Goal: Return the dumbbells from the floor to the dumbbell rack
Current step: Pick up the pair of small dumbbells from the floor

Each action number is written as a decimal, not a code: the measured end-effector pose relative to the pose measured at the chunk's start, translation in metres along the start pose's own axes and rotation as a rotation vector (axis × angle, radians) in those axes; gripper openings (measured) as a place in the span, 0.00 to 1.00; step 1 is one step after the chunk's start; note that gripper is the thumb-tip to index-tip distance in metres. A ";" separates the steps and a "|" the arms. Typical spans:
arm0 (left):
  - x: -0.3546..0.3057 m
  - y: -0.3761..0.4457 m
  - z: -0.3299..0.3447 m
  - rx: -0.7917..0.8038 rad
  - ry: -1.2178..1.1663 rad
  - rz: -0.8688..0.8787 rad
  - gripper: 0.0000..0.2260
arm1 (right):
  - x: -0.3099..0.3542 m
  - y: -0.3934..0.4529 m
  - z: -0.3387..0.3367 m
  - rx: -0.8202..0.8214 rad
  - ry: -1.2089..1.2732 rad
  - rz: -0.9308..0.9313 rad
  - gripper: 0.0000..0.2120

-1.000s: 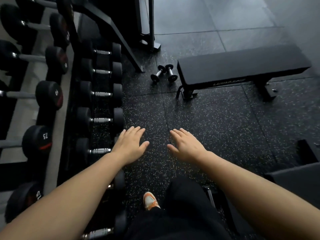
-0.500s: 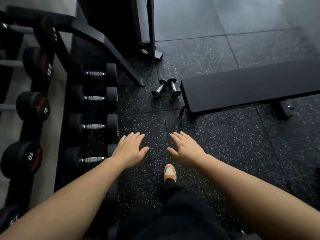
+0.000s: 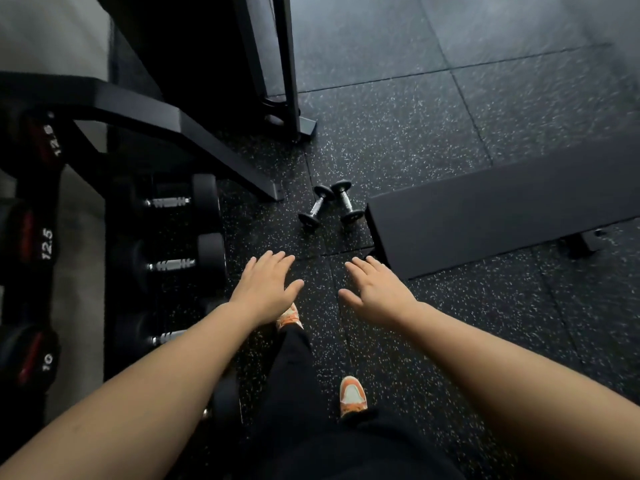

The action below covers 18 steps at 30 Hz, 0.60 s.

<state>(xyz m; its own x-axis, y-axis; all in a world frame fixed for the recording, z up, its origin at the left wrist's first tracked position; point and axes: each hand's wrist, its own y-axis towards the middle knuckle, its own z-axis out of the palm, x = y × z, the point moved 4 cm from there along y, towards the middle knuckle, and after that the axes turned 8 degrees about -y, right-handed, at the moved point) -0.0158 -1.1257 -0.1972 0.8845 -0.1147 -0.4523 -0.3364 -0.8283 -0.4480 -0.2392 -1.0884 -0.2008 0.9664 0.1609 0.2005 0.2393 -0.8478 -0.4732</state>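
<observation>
Two small dumbbells (image 3: 330, 206) on floor (image 3: 415, 150), nearer than before; both hands (image 3: 266, 289) (image 3: 377, 292) flat, empty, spread.

i'm seeing bench (image 3: 502, 220) running off right edge, far end cut. dumbbell rack (image 3: 145, 112) getting cropped at left edge, its upper tier mostly out of frame. left forearm covering part of lowest visible racked dumbbell (image 3: 166, 336). front shoe (image 3: 289, 317) half hiding behind left hand (image 3: 265, 289). weight markings on two small floor dumbbells (image 3: 329, 206) staying too small for me to read. far floor (image 3: 519, 36) blurring toward top right.
</observation>
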 end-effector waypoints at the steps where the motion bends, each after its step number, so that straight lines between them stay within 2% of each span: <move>1: 0.006 0.020 -0.006 0.009 -0.003 0.008 0.30 | -0.002 0.017 -0.003 0.000 0.009 0.018 0.34; 9: 0.040 0.164 -0.023 0.154 0.009 0.017 0.29 | -0.029 0.151 -0.023 0.062 0.045 0.134 0.34; 18: 0.052 0.318 0.004 0.227 0.026 -0.018 0.29 | -0.110 0.298 -0.006 0.170 0.063 0.153 0.32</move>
<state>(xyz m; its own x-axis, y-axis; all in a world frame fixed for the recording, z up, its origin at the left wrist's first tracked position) -0.0778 -1.3927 -0.3660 0.8981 -0.1171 -0.4240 -0.3819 -0.6858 -0.6195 -0.2750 -1.3615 -0.3585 0.9861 0.0010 0.1662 0.1084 -0.7616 -0.6389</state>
